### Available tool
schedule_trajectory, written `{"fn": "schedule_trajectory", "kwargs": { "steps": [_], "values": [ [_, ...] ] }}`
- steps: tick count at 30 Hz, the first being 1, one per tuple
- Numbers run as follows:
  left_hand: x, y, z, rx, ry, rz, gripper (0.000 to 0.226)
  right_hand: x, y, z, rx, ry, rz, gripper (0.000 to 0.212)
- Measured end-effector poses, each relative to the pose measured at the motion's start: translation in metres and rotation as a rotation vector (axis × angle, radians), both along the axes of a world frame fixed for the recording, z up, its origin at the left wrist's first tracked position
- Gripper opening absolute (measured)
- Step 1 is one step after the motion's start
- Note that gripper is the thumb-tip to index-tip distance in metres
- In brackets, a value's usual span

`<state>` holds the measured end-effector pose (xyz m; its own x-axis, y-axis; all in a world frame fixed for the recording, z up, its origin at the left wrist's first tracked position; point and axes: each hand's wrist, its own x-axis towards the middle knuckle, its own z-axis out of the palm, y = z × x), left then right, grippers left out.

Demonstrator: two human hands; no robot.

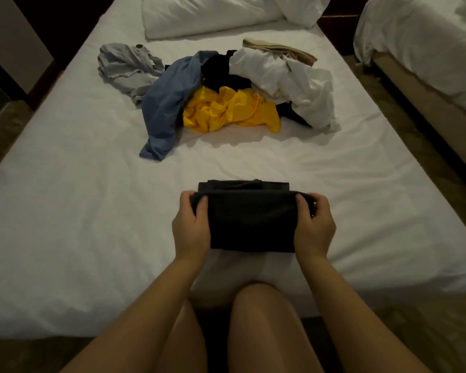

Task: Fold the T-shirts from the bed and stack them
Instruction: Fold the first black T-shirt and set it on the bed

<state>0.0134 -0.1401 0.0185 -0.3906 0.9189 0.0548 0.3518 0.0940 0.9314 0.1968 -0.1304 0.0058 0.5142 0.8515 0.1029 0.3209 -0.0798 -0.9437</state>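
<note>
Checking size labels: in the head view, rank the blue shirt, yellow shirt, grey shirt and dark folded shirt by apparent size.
1. dark folded shirt and blue shirt: look alike; the dark one is nearest the camera, so unranked
2. yellow shirt
3. grey shirt

Bedroom, twin-bed setup: wide bed w/ plain white sheet [65, 211], crumpled white pillows [199, 14] at its head, 2nd white-covered bed [414, 49] near on the right, brown floor [379, 103] btwn them.
</note>
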Motion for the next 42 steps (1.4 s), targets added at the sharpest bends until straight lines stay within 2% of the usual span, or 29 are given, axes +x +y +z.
{"fn": "schedule_trajectory", "kwargs": {
  "steps": [4,8,12,15,19,21,23,26,29,34,38,40,42],
  "values": [
    [-0.007,0.059,-0.032,-0.053,0.190,0.023,0.021,0.003,0.058,-0.024,-0.141,-0.164,0.067,0.019],
    [-0.015,0.099,-0.060,-0.132,0.240,0.001,0.026,0.007,0.098,-0.050,-0.326,-0.257,0.134,0.025],
    [-0.019,0.117,-0.074,-0.194,0.273,0.023,0.028,0.008,0.113,-0.061,-0.423,-0.328,0.134,0.029],
    [-0.016,0.117,-0.071,-0.219,0.251,0.048,0.030,0.007,0.112,-0.059,-0.447,-0.229,0.103,0.030],
    [-0.021,0.100,-0.061,-0.260,0.106,0.081,0.033,0.016,0.097,-0.045,-0.456,0.079,0.069,0.038],
    [-0.025,0.075,-0.060,-0.283,0.049,0.129,0.042,0.017,0.076,-0.045,-0.462,0.124,0.092,0.053],
    [-0.020,0.052,-0.057,-0.367,0.028,0.116,0.049,0.013,0.057,-0.044,-0.489,0.092,0.124,0.063],
    [-0.015,0.051,-0.052,-0.455,-0.037,-0.039,0.058,0.006,0.057,-0.041,-0.565,0.039,0.209,0.060],
    [-0.021,0.061,-0.039,-0.413,-0.116,-0.201,0.065,0.010,0.062,-0.040,-0.576,0.167,0.224,0.057],
    [0.010,0.060,-0.022,-0.258,0.029,-0.479,0.033,0.047,0.040,-0.024,-0.365,0.218,0.160,0.059],
    [0.087,0.057,-0.022,-0.333,-0.010,-0.590,0.030,0.122,0.012,-0.019,-0.274,0.183,0.056,0.044],
    [0.129,0.051,-0.024,-0.391,-0.005,-0.712,0.040,0.166,0.001,-0.018,-0.293,0.159,0.002,0.034],
    [0.168,0.047,-0.025,-0.429,0.047,-0.825,0.066,0.207,-0.007,-0.017,-0.306,0.145,-0.040,0.031]
  ]
}}
